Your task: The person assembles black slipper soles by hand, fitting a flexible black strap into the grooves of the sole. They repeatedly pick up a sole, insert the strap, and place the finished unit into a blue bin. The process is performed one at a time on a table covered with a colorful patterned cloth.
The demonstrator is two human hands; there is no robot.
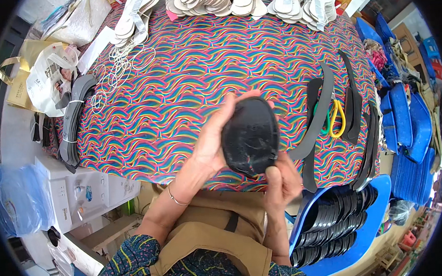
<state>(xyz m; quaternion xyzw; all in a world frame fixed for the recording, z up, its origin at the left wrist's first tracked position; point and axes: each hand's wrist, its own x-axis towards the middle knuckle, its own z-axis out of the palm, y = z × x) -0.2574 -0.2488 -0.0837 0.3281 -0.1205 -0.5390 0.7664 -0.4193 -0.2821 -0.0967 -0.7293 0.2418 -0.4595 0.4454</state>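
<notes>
Both hands hold a black oval pad (pixel 251 136) upright above the near edge of the table (pixel 188 84), which is covered in a wavy multicoloured cloth. The left hand (pixel 216 138) wraps its fingers round the pad's left rim, and the right hand (pixel 282 177) pinches its lower right edge with the thumb in front. Black strips (pixel 317 118) and scissors (pixel 334 118) lie just to the right; a blue tray (pixel 370 220) of black pieces sits below them.

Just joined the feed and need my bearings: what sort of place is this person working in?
Most likely a small footwear workshop. Both hands, left hand and right hand, hold a black sole-shaped piece over a patterned worktable. White insoles are stacked along its far edge, and a blue tray holds more black pieces.
</notes>
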